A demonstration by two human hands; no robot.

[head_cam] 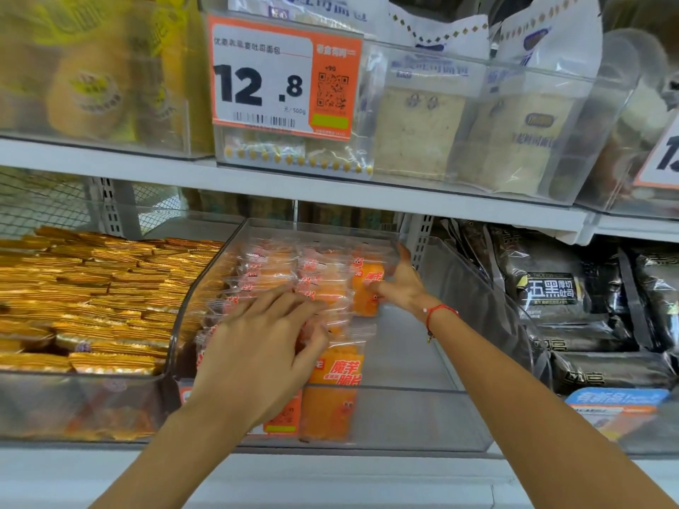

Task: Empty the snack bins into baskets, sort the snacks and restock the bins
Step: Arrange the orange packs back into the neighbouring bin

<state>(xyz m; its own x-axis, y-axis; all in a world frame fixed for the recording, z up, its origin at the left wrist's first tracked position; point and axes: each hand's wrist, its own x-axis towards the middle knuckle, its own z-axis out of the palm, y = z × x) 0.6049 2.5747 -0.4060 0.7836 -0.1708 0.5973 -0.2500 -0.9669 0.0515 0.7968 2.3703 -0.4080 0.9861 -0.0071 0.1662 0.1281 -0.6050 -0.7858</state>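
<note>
price tag (284, 77) "12.8", black bag (550, 288) "五黑"

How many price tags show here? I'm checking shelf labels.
2: one orange price tag reading 12.8 on the upper middle bin, one price tag cut off at the right edge. Others may be hidden behind the hands.

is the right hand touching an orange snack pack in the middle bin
Touching. The head view shows the right hand with thumb and fingers closed around an orange pack, no gap visible.

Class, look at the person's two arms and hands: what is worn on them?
Both forearms are bare, with no sleeves or gloves in view. The right hand has a thin red string bracelet at its wrist, with a small charm hanging. The left hand wears nothing visible.
</note>
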